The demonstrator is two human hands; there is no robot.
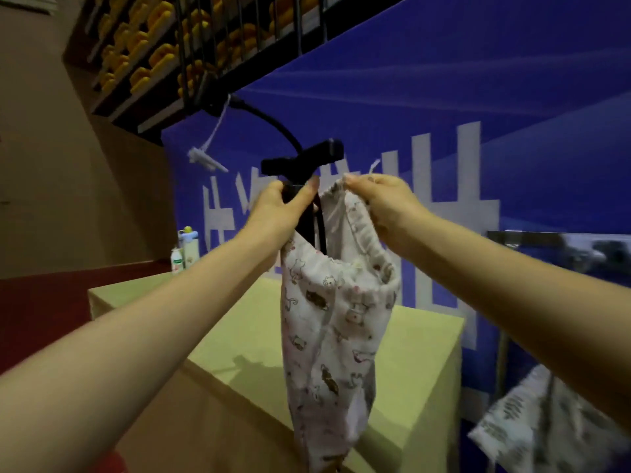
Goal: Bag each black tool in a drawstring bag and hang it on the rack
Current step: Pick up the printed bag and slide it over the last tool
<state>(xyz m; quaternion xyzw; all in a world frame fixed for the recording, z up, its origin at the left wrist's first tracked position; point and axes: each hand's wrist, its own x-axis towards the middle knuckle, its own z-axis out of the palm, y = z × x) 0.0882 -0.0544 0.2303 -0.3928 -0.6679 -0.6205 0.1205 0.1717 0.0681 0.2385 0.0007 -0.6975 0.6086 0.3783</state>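
Black tool (302,157) stands upright, shaft sunk in drawstring bag (334,329) held up over the table (426,353), T-handle above the mouth; left hand (280,208) grips shaft just below it, right hand (386,206) pinches rim just beside.
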